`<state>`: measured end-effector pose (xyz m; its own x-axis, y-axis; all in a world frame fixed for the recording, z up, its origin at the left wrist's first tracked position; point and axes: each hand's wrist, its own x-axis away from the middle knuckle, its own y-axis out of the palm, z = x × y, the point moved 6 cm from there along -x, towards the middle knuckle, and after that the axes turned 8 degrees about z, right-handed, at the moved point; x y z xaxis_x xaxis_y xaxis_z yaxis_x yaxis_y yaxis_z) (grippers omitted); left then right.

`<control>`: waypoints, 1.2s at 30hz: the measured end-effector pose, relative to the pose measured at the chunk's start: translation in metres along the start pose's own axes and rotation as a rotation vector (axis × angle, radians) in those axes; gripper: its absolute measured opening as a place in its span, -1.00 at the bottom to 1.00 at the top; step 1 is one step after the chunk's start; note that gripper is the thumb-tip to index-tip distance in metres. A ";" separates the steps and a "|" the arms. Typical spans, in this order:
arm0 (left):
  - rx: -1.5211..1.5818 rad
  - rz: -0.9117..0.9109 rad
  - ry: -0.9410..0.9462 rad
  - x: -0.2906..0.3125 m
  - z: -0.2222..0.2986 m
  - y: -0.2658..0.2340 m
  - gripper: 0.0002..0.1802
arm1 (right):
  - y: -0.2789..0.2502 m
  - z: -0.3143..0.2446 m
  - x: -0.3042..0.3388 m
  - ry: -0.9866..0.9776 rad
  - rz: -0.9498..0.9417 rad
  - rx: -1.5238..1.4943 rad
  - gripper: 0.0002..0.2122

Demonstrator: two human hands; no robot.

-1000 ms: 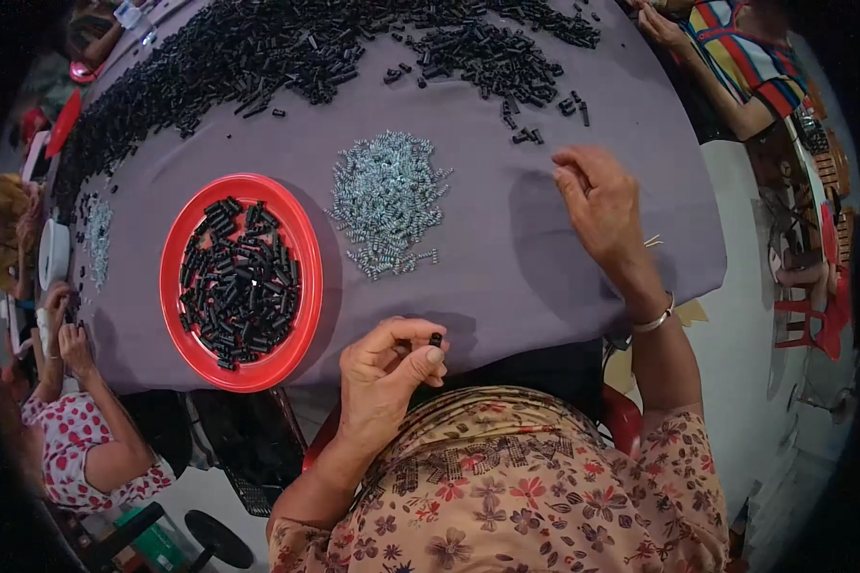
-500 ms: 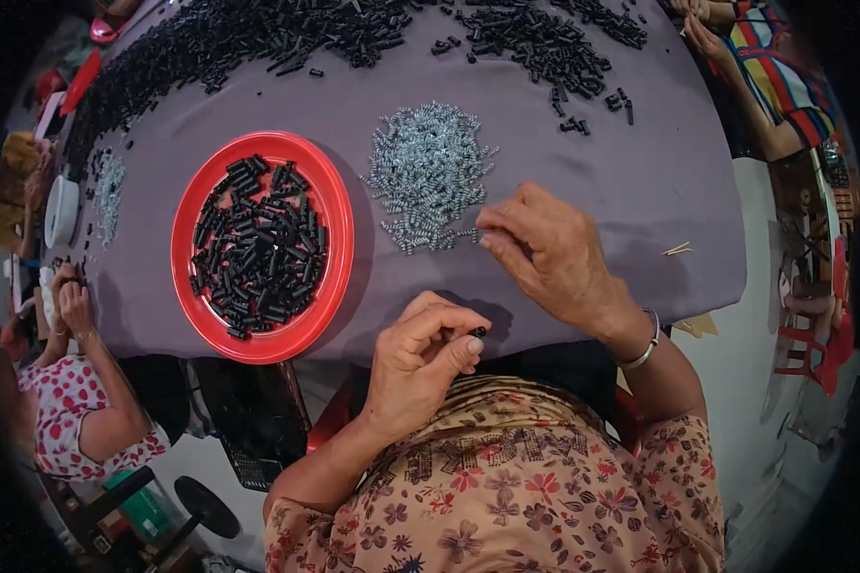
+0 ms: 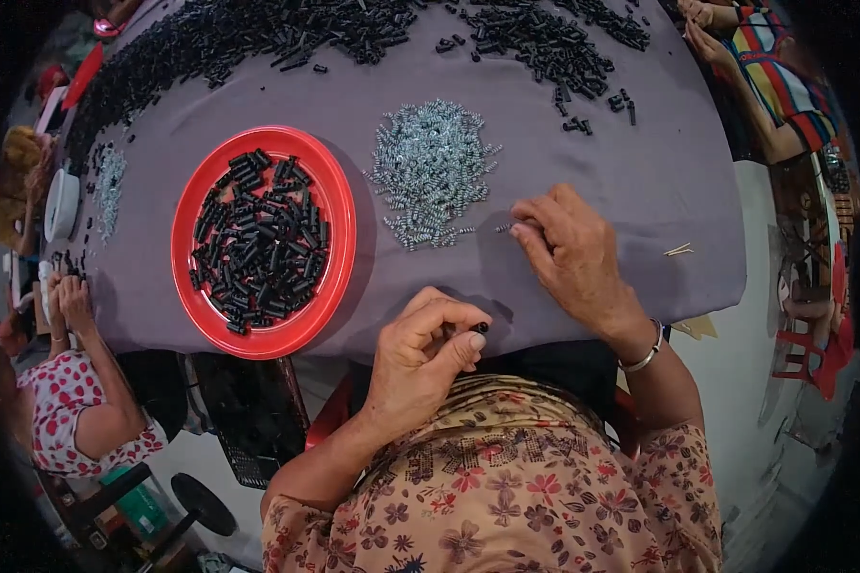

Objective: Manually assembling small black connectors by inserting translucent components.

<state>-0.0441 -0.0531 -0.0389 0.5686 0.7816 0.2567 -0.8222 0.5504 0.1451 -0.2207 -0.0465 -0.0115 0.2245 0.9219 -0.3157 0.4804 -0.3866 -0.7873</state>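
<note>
The left grip pinches a small black cylinder near the front edge of the cloth-covered worktop. The right grip holds a single coil spring at its fingertips — just right of the silvery spring pile. Left of that pile sits a red tray of black cylinders — a larger black heap lies along the far side.
</note>
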 end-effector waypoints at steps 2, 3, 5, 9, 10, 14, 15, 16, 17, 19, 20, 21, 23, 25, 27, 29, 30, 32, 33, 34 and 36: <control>0.018 0.003 -0.003 0.000 0.000 0.001 -0.88 | -0.002 -0.004 -0.002 -0.037 0.055 -0.042 -0.86; 0.037 0.007 -0.003 -0.001 0.000 0.000 -0.89 | -0.001 -0.004 -0.003 -0.034 0.056 -0.042 -0.86; 0.036 0.009 -0.008 -0.001 0.000 0.000 -0.89 | 0.001 -0.005 -0.005 -0.046 0.063 -0.020 -0.87; 0.039 0.008 -0.014 -0.001 -0.001 0.000 -0.89 | -0.006 0.001 -0.005 -0.017 0.056 -0.038 -0.86; 0.040 0.010 -0.015 -0.001 -0.001 0.000 -0.89 | -0.007 0.001 -0.005 -0.027 0.061 -0.082 -0.86; 0.046 0.010 -0.033 -0.001 -0.001 0.000 -0.90 | 0.004 -0.010 -0.005 -0.145 0.022 -0.034 -0.86; 0.047 0.013 -0.038 -0.001 -0.001 -0.001 -0.90 | 0.005 -0.010 -0.005 -0.145 0.023 -0.034 -0.86; 0.046 0.013 -0.037 -0.002 0.000 -0.001 -0.90 | 0.006 -0.010 -0.005 -0.155 0.020 -0.010 -0.87; 0.056 0.017 -0.042 -0.001 -0.001 -0.001 -0.89 | 0.006 -0.011 -0.004 -0.166 0.014 0.014 -0.87; 0.066 0.024 -0.046 -0.002 -0.001 -0.001 -0.89 | 0.000 -0.008 -0.004 -0.110 0.019 -0.079 -0.91; 0.122 0.015 -0.054 -0.002 -0.001 -0.002 -0.88 | -0.004 -0.006 -0.003 -0.048 0.024 -0.171 -0.94; 0.178 0.007 -0.063 -0.002 -0.001 -0.003 -0.87 | -0.008 -0.009 -0.001 -0.049 0.022 -0.174 -0.94; 0.221 0.011 -0.072 -0.001 -0.002 -0.005 -0.83 | -0.010 -0.001 0.007 0.342 -0.017 -0.709 -0.97; 0.387 0.021 -0.093 0.001 -0.001 -0.005 -0.81 | -0.015 -0.008 0.014 0.320 -0.035 -0.795 -0.96; 0.421 0.006 -0.106 0.004 0.001 -0.005 -0.79 | -0.019 -0.015 0.020 0.297 -0.053 -0.884 -0.94; 0.457 -0.009 -0.118 0.007 0.004 -0.004 -0.78 | -0.024 -0.028 0.023 0.175 -0.103 -0.997 -0.90; 0.460 -0.006 -0.114 0.008 0.006 -0.003 -0.78 | -0.027 -0.031 0.023 0.094 -0.113 -0.945 -0.88; 0.464 -0.003 -0.109 0.010 0.009 -0.003 -0.77 | -0.026 -0.044 0.026 0.192 -0.088 -1.021 -0.89; 0.441 0.005 -0.102 0.011 0.010 -0.003 -0.78 | -0.025 -0.045 0.028 0.293 -0.061 -1.095 -0.89; 0.418 0.013 -0.096 0.011 0.010 -0.004 -0.78 | -0.024 -0.042 0.028 0.292 -0.063 -1.094 -0.89; 0.419 0.006 -0.057 0.012 0.011 -0.004 -0.78 | -0.022 -0.045 0.027 0.080 -0.171 -0.913 -0.90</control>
<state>-0.0347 -0.0494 -0.0255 0.5706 0.7606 0.3096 -0.7726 0.3695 0.5162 -0.1874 -0.0139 0.0209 0.1308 0.9768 -0.1694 0.9853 -0.1471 -0.0874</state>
